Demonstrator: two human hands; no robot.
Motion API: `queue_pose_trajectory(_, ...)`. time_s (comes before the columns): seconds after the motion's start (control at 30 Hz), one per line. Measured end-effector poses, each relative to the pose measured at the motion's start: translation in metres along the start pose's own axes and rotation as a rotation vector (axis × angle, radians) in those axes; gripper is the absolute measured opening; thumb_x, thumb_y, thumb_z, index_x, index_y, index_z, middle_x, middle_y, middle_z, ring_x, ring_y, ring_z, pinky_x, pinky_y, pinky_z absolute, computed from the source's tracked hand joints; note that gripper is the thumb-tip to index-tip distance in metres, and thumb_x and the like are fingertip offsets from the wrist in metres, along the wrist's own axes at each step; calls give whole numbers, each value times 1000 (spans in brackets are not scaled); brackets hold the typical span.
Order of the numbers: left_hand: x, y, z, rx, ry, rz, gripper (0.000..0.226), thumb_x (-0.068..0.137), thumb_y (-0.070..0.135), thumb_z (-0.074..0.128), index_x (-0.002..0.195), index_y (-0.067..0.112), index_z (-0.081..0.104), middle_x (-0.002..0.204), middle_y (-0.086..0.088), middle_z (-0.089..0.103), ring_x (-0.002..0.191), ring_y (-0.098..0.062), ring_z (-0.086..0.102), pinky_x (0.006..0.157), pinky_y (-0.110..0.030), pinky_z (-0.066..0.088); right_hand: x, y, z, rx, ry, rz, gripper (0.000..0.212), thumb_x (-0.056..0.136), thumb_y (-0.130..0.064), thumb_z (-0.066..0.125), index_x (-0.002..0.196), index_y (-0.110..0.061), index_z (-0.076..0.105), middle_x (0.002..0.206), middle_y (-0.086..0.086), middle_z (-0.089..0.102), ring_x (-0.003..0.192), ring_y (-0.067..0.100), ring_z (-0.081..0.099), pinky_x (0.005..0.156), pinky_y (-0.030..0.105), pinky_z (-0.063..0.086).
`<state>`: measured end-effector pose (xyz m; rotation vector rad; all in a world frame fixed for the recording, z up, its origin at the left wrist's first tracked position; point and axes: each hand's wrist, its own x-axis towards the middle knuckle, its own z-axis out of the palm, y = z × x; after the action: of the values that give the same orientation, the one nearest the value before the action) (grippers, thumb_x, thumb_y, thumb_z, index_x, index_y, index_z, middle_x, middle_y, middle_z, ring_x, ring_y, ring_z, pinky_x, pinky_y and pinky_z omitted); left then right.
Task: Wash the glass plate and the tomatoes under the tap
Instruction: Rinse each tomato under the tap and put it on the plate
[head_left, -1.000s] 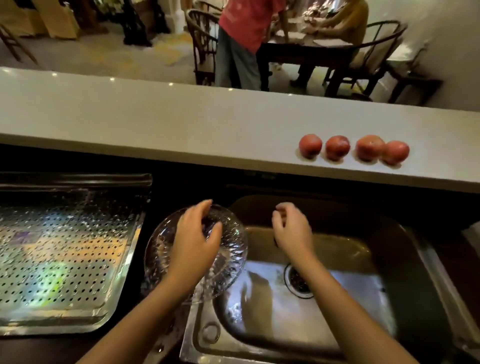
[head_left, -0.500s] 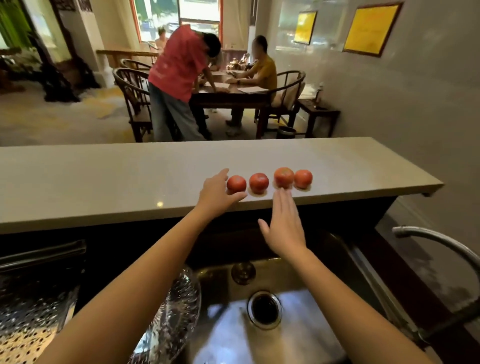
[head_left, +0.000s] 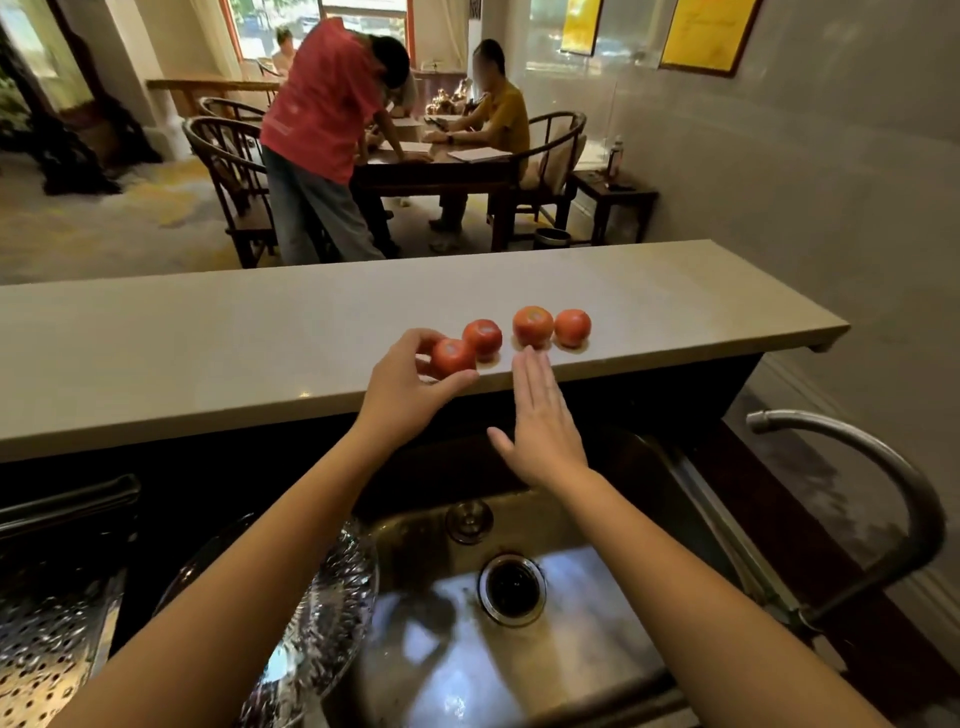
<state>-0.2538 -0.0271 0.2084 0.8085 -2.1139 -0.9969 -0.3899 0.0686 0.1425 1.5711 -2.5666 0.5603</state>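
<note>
**Left grip (head_left: 410, 387) closed round the end tomato (head_left: 453, 356); right grip (head_left: 545, 434) held flat and empty.**

The left arm is stretched forward over the sink (head_left: 587, 654) to the table (head_left: 208, 338). There the end tomato, leftmost of the row, is pinched between the thumb on its near side and the fingers curled over its far side. The right grip is extended palm-down with fingers straight and together and thumb spread, its fingertips just short of the third tomato (head_left: 532, 325); contact cannot be told. The second tomato (head_left: 483, 336) and fourth tomato (head_left: 572, 326) are seated on the table. The glass plate (head_left: 337, 597) is seen under the left forearm at the sink's left rim, well apart from the tap (head_left: 883, 467).
</note>
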Motion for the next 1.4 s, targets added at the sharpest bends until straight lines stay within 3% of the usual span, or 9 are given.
queue_pose_trajectory(0.13,-30,19,31,-232,-216,-18,45,75,19,75,108,22,44,111,-4,52,87,-16,63,64,-26,57,-23,23,-17,212,-71,-29,74,93,-34,50,150,-17,5,159,-1,-5,145,13,-8,117,33,5)
queue_pose_trajectory(0.27,-39,27,91,-320,-405,-58,48,76,9,73,119,17,51,121,-14,43,92,-25,60,73,-31,58,-80,77,-35,259,39,157,46,93,-22,50,138,-13,43,146,5,41,136,21,33,110,36,30)
queue_pose_trajectory(0.37,-44,33,141,-384,-537,-106,41,77,5,72,112,17,54,118,-13,44,93,-16,56,64,-13,53,-118,118,-47,149,72,358,34,94,-21,47,125,-12,56,123,9,61,118,25,48,95,35,40)
queue_pose_trajectory(0.47,-48,38,189,-496,-633,-177,42,78,-1,68,108,19,49,111,-12,50,86,-11,56,64,-13,50,-149,148,-55,10,-21,543,31,96,-25,41,118,-10,57,117,9,62,110,28,51,83,36,43)
queue_pose_trajectory(0.57,-50,41,230,-517,-689,-205,44,78,-1,68,109,23,48,122,-20,51,100,-22,55,80,-28,51,-172,162,-49,-62,-171,732,30,97,-18,38,123,-7,48,125,13,54,115,31,52,89,39,44)
queue_pose_trajectory(0.67,-53,44,258,-542,-719,-234,45,77,1,69,106,29,49,118,-13,50,97,-17,56,72,-21,52,-186,168,-33,-5,-226,885,31,96,-7,36,125,-4,47,127,16,54,116,33,54,94,41,44)
queue_pose_trajectory(0.93,-54,54,296,-530,-687,-273,46,77,6,70,112,26,45,103,2,48,92,-14,54,69,-20,50,-195,182,-15,489,46,989,24,96,-12,37,104,-5,58,104,19,62,101,34,58,83,33,43)
queue_pose_trajectory(1.23,-46,56,302,-524,-666,-273,44,81,7,66,115,25,44,99,8,44,88,-10,52,59,-13,48,-183,186,-8,508,130,1083,24,99,-14,35,99,-10,59,109,16,62,93,25,54,71,25,30)
queue_pose_trajectory(1.4,-44,61,305,-510,-663,-270,46,81,8,67,119,21,44,105,1,45,93,-15,52,76,-25,50,-180,188,-7,338,116,1016,25,99,-15,38,103,-5,60,100,15,66,96,29,62,69,26,34)
